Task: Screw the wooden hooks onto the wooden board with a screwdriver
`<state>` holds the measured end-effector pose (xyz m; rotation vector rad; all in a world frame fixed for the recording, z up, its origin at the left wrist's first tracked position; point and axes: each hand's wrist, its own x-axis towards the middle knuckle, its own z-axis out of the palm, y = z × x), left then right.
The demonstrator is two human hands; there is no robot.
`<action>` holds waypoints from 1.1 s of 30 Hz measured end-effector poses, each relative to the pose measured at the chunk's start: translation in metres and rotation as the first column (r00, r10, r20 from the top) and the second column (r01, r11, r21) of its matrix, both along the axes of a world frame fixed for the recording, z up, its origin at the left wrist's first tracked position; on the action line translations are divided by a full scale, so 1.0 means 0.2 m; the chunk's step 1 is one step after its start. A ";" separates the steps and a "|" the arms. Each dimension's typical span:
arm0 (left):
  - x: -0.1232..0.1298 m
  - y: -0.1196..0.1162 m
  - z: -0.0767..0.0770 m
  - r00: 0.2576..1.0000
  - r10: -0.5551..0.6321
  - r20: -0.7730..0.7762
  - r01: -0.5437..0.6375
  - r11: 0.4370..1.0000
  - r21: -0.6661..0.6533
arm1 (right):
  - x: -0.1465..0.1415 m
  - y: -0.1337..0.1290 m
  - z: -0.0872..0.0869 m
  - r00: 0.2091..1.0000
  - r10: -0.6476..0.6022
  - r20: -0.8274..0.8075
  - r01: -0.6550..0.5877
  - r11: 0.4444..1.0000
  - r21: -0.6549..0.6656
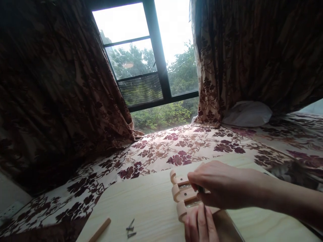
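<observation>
A pale wooden piece with several slats and rounded, curved ends [179, 211] lies on a light wooden board [141, 191]. Small dark screw heads or holes show in its slats. My left hand [200, 223] grips the near end, its fingers bunched on the closest slat. Over the far slats, my right hand [222, 185] is closed around a small dark object [200, 189]; the fingers hide most of it, so its kind is unclear. Several loose dark screws [130, 229] lie on the board, left of the wooden piece.
A thin wooden stick [99, 230] rests at the board's near left. The board sits on a floral-patterned cloth [176, 144]. Beyond are a window [165, 67], patterned curtains [208, 84] on both sides, and a white cushion-like item [248, 113] at the back right.
</observation>
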<state>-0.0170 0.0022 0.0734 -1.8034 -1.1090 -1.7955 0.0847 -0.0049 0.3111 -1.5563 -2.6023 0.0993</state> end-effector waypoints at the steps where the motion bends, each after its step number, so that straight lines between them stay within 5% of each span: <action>1: 0.01 0.00 0.02 1.000 -0.006 0.009 0.006 1.000 0.001 | 0.00 0.00 0.01 1.000 0.004 0.007 -0.004 1.000 -0.005; 11: -0.05 -0.05 0.10 0.995 -0.089 -0.042 0.087 0.994 -0.063 | 0.02 0.01 -0.04 0.998 -0.059 0.021 0.059 0.998 0.030; 19: -0.20 -0.04 0.08 0.875 -0.050 -0.481 0.012 0.997 -0.083 | 0.03 -0.04 0.07 1.000 0.015 0.014 -0.014 0.999 -0.036; 27: -0.17 -0.06 0.09 0.928 -0.151 -0.342 0.103 0.983 -0.155 | 0.04 -0.03 0.01 1.000 -0.010 -0.007 0.010 1.000 -0.020; 33: -0.20 -0.05 0.09 0.900 -0.185 -0.394 0.123 0.977 -0.176 | 0.06 -0.04 0.02 1.000 0.010 -0.028 -0.010 1.000 -0.007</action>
